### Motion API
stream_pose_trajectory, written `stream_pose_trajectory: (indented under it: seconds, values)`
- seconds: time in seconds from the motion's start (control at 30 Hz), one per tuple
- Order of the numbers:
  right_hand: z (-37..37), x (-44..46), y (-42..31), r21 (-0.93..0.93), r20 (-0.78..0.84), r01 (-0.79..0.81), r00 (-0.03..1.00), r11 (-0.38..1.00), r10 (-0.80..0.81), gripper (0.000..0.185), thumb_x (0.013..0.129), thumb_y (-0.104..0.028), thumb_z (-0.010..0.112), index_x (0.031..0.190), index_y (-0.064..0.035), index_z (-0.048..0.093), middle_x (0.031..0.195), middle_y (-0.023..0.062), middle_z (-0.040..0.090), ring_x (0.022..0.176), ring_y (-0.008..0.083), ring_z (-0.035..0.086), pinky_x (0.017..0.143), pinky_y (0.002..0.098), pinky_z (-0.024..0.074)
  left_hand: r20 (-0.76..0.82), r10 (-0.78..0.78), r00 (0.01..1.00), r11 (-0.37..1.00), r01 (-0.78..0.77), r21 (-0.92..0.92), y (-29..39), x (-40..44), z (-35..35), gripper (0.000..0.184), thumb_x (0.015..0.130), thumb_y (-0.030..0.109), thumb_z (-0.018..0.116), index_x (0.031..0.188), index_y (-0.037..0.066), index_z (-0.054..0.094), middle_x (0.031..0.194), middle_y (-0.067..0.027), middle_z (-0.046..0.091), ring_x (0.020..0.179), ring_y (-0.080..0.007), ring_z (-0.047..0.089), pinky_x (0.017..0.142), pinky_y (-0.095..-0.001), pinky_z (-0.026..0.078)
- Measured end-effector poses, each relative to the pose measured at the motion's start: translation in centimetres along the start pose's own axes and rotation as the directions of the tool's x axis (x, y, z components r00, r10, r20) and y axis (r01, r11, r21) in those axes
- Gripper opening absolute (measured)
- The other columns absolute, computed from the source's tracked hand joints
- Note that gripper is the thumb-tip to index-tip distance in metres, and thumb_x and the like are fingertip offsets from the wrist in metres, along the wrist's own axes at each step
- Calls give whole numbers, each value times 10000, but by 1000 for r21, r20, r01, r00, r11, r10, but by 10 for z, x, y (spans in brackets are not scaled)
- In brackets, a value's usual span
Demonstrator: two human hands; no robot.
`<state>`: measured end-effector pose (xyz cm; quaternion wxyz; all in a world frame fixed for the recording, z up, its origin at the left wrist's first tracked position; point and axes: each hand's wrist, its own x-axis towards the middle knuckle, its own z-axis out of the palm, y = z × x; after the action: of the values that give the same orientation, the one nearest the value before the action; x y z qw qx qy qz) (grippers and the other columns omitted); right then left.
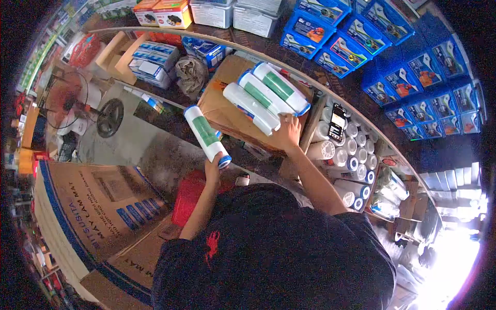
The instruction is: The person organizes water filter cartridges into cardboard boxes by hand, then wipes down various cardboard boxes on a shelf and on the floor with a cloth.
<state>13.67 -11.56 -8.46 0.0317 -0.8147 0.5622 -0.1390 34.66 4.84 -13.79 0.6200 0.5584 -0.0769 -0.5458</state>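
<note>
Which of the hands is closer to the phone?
Right. The right hand is at the ends of the white cylinders, left of the phone in view; the left hand is farther left, holding another cylinder.

Left hand: ahead of the torso, closed in a grip
Left forearm: bare, slanting forward and inward to that grip
Right hand: back uppermost, fingers bent, farther from the torso than the left one
Right forearm: bare, stretched forward, slanting inward
</note>
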Motion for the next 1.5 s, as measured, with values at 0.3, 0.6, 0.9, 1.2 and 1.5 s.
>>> stream_pose_trajectory:
  seconds: [0.3, 0.6, 0.9, 1.2, 1.5]
  values:
    - [37, -32, -25, -55, 68, 63, 996, 997, -59, 678, 629, -235, 615, 1242, -87, 366, 1136, 133, 381, 1073, 312, 372, 854, 423, 355, -4, -72, 997, 997, 72, 17, -1, -3, 12, 390, 750, 259, 629, 989, -12, 481, 830, -102, 578, 653, -182, 603, 507, -278, 517]
    - [41, -24, -24, 192, -42, -90, 994, 977, 100, 771, 587, -273, 746, 1213, -66, 346, 1136, 143, 342, 1064, 351, 367, 877, 448, 372, 56, -67, 996, 979, 55, 194, -2, -1, 4, 436, 747, 293, 623, 1034, 5, 466, 853, -101, 562, 664, -175, 593, 534, -280, 512]
    - [43, -24, -20, 263, 67, -112, 993, 958, 97, 737, 545, -181, 718, 1170, -59, 346, 1119, 182, 352, 1020, 387, 436, 807, 415, 451, 43, -56, 997, 995, 52, 91, 5, -12, 12, 417, 751, 302, 622, 988, -14, 488, 813, -93, 568, 650, -149, 585, 533, -257, 495]
    - [72, -25, 1, 598, 249, -246, 962, 763, 115, 826, 523, -229, 772, 1201, -81, 325, 1208, 177, 339, 1055, 325, 432, 839, 412, 424, 85, -57, 995, 987, 43, 156, -2, 2, 5, 401, 734, 298, 645, 913, -34, 507, 751, -98, 577, 566, -152, 582, 436, -247, 474]
    - [69, -44, 29, 777, 609, -566, 787, -274, 100, 543, 645, -151, 631, 1140, -51, 431, 997, 99, 504, 880, 249, 507, 723, 413, 443, 104, -55, 993, 977, 32, 210, -1, 2, 12, 409, 739, 329, 623, 940, -16, 536, 730, -89, 592, 586, -194, 597, 521, -294, 513]
